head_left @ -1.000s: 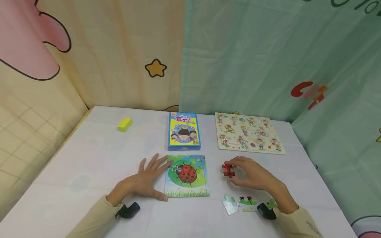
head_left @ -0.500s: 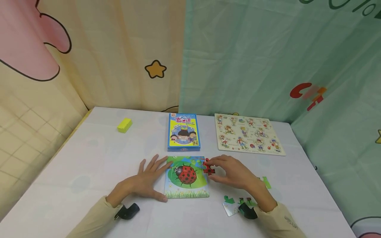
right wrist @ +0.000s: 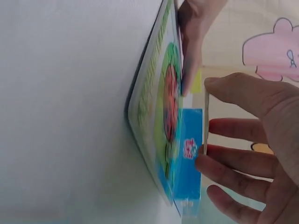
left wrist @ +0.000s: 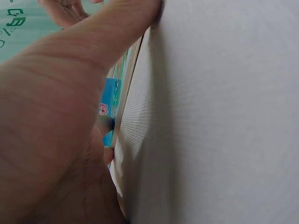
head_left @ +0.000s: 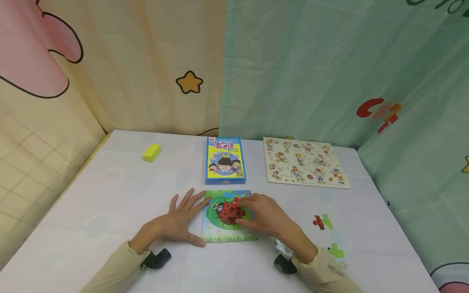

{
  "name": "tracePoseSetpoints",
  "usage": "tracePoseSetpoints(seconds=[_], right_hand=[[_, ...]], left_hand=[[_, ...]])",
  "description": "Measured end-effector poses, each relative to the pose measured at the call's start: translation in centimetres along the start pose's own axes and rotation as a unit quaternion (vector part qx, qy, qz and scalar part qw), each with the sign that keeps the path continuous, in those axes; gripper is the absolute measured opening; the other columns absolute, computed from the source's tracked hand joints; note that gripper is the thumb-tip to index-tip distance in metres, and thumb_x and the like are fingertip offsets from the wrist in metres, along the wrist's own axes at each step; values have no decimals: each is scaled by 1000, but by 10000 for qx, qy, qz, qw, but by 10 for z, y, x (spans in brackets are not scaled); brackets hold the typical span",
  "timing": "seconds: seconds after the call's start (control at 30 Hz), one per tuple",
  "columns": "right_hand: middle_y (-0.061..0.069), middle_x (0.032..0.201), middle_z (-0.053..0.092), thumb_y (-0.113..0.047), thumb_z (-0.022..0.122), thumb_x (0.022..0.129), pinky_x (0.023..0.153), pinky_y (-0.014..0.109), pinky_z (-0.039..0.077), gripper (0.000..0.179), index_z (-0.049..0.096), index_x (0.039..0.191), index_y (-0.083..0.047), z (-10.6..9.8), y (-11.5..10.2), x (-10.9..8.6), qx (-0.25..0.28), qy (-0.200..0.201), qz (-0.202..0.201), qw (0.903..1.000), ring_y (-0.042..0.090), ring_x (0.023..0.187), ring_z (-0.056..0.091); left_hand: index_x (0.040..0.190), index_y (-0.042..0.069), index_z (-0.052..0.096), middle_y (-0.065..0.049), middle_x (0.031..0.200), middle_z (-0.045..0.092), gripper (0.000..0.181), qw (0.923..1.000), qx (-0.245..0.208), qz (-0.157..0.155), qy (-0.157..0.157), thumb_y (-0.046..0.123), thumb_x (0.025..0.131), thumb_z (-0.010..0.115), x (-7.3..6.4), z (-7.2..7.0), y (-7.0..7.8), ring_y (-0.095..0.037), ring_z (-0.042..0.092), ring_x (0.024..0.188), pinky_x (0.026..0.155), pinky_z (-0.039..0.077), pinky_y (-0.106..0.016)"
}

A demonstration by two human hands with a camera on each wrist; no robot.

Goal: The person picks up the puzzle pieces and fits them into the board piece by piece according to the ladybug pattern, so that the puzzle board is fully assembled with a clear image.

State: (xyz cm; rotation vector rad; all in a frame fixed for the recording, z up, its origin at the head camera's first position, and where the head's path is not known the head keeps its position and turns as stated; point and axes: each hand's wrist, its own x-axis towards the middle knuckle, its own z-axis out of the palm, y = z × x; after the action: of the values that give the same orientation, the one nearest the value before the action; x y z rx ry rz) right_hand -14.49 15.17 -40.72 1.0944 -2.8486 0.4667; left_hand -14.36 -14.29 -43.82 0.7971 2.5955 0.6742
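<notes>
A ladybug picture puzzle board (head_left: 229,237) lies flat on the table in front of me. My left hand (head_left: 178,223) is spread at its left side, fingertips on the upper left and thumb at the lower left corner. Over the board's right half, my right hand (head_left: 266,215) pinches a red, black-spotted jigsaw piece (head_left: 234,206) between thumb and fingers. The right wrist view shows that piece edge-on as a thin strip (right wrist: 206,121), raised above the board. My hand and the piece cover part of the ladybug picture.
Loose jigsaw pieces lie at the right: a red and green one (head_left: 327,221), a green one (head_left: 336,251), and a pale one (head_left: 282,248) half behind the right wrist. Behind stand a blue card box (head_left: 225,160), a figure board (head_left: 305,162) and a yellow block (head_left: 152,153).
My right hand has carried the red jigsaw piece leftward from beside the board to above the ladybug picture, uncovering loose pieces at the right. My left hand has stayed put.
</notes>
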Motion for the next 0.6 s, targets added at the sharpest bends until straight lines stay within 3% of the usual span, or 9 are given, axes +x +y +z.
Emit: tracePoseSetpoints(seconds=[0.2, 0.6], right_hand=[[-1, 113, 74, -39, 77, 86, 87, 35, 57, 37, 75, 115, -15, 8, -11, 8, 101, -284, 131, 9995, 15, 102, 67], [4, 114, 72, -43, 78, 85, 86, 35, 58, 43, 76, 116, -14, 18, -16, 14, -332, -611, 298, 9971, 18, 101, 66]], left_hand=[[161, 16, 20, -10, 170, 5, 120, 10000, 31, -14, -19, 67, 70, 80, 1, 0, 0, -45, -8, 153, 112, -8, -76], [161, 18, 20, -11, 169, 5, 119, 10000, 64, 10, -35, 68, 70, 79, 1, 2, -2, -45, -8, 153, 112, -7, -77]])
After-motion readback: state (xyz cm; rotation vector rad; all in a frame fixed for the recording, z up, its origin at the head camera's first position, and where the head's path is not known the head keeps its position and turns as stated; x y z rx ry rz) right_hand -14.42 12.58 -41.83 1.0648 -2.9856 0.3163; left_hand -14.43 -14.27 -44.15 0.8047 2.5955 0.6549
